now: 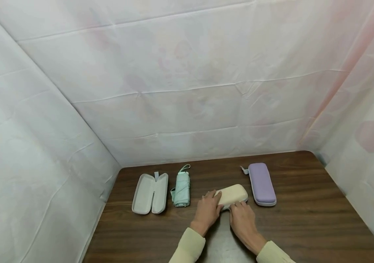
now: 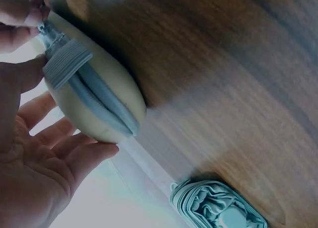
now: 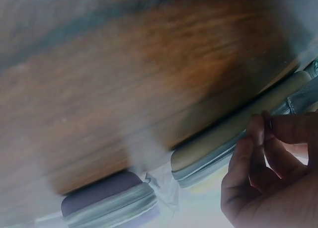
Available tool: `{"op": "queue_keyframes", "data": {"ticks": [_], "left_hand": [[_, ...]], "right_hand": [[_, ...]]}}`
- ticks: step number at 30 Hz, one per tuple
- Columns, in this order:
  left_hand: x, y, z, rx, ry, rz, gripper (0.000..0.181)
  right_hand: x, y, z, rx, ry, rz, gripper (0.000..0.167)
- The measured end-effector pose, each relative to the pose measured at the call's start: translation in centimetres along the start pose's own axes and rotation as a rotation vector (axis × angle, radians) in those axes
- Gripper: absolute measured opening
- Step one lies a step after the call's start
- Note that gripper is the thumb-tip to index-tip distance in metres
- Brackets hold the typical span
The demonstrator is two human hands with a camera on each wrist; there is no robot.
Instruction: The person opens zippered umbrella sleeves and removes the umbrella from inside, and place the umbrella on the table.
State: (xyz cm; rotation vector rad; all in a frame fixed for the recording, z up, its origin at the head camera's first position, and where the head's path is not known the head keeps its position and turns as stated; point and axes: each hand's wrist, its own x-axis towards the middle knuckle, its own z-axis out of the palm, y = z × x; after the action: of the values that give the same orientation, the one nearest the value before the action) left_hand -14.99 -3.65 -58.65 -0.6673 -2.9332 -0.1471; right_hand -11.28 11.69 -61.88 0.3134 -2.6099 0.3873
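"What's closest to your lens?"

"Pale yellow sleeves (image 1: 189, 241), coming in at the bottom of my head view. Past them I've got two bare hands working on a cream case (image 1: 234, 194)."

"Where's that sitting?"

"On the dark wooden desk (image 1: 312, 223), a little right of centre, lying at a slant. I see its grey zip (image 2: 102, 106) running round the side, with a ribbed grey tab (image 2: 67, 65) at the end in the left wrist feed."

"And the grip, each side?"

"My left grip (image 1: 206, 210) is clamped round the left end of the case. My right grip (image 1: 243, 219) has thumb and fingertip together at its near side, pinching the small zip pull (image 2: 41, 26). How far along the zip is, I can't tell."

"What's around it?"

"To the left I have a folded mint umbrella (image 1: 182, 190), its loop pointing at the far edge. Just beyond that, a pale grey case (image 1: 143, 195) lies spread with both halves facing up. To the right, near but apart, there's a purple case (image 1: 262, 182), lid down, strap at its far left corner. Pale printed cloth (image 1: 190, 73) hangs behind everything."
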Motion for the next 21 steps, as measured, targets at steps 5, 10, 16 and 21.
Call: {"op": "queue_keyframes", "data": {"ticks": [5, 10, 16, 21], "left_hand": [[-0.1, 0.1, 0.3, 0.003, 0.020, -0.017, 0.049], [0.0, 0.4, 0.8, 0.035, 0.052, -0.033, 0.050], [0.1, 0.8, 1.3, 0.094, 0.051, -0.054, 0.051], [0.1, 0.9, 1.4, 0.108, 0.032, -0.073, 0.051]], "right_hand": [[-0.1, 0.1, 0.0, -0.029, -0.022, -0.024, 0.020], [-0.2, 0.2, 0.1, -0.054, -0.024, -0.043, 0.021], [-0.1, 0.0, 0.1, -0.030, -0.082, -0.057, 0.020], [0.0, -0.2, 0.0, -0.008, -0.086, -0.069, 0.018]]}}
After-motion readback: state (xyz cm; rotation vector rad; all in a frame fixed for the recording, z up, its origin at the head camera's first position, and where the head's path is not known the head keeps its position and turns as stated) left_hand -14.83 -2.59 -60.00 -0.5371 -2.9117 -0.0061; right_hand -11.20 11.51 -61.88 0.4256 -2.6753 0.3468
